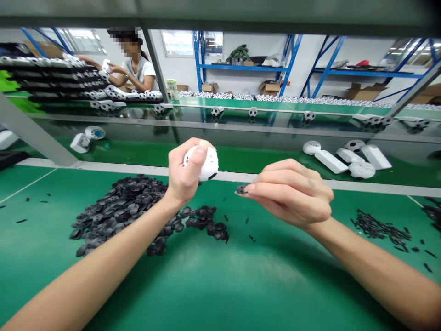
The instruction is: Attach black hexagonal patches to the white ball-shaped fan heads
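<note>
Head view, left hand: I'm gripping a white shell, my thumb lying across its near side and my fingers curling around behind; a few slits and a dark patch at its lower edge are showing.
Right hand: I'm pinching a small dark piece between thumb and fingertips.
Shell and piece: they're hanging apart in the air, the shell sitting to the left and a little higher, the piece pointing toward it.
Dark heap: it's spreading below and left of my left hand, my forearm crossing over part of it; a loose cluster is trailing rightward.
Thin strips: they're lying in a small pile beyond my right forearm.
Green counter: its surface is stretching between my forearms toward me, giving my hands room to drop.
Pale rail: it's running crosswise behind my hands, marking the far edge; white parts are lying past it at right.
Metal post: it's slanting down to the rail at left.
Overhead beam: it's spanning the top, well above my hands.
</note>
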`<state>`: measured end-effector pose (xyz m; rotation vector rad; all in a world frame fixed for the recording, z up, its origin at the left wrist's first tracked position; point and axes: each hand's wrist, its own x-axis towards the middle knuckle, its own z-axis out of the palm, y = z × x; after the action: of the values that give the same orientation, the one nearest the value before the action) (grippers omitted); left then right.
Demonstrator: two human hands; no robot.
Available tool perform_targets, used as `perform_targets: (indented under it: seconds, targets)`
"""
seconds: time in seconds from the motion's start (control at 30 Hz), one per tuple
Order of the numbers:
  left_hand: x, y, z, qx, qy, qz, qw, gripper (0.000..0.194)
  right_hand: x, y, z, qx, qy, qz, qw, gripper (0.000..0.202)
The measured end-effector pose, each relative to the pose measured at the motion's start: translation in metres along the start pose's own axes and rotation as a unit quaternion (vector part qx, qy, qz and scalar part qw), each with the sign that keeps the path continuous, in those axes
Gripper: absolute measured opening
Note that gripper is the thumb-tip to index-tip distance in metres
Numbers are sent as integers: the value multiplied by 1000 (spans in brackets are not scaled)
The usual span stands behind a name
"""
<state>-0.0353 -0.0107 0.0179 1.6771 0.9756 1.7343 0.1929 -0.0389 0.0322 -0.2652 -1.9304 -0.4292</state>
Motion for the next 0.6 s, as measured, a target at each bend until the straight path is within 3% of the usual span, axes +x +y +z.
perform_targets:
  seconds: [0.2,0.23,0.3,0.37,0.43,0.5,0.6]
  targets:
    - [-3,-5,2,-1,-3,122,992,43,-3,-2,6,52,24,25,998,24]
    - [-4,-6,2,5,-6,141,990,43,-3,-4,8,71,28,47,996,21]
    - [-6,-7,1,18,-17,164,986,41,0,-11,12,136,32,155,978,13]
    - [-10,-8,0,24,-34,183,982,40,4,-17,15,234,21,313,920,12]
    - [-13,-8,-1,32,-47,203,978,39,8,-23,18,339,2,439,832,20]
    - [-15,-8,-1,41,-52,223,972,38,11,-26,20,414,-19,502,759,27]
    - [-17,-5,0,47,-55,243,967,36,14,-28,20,460,-29,549,697,32]
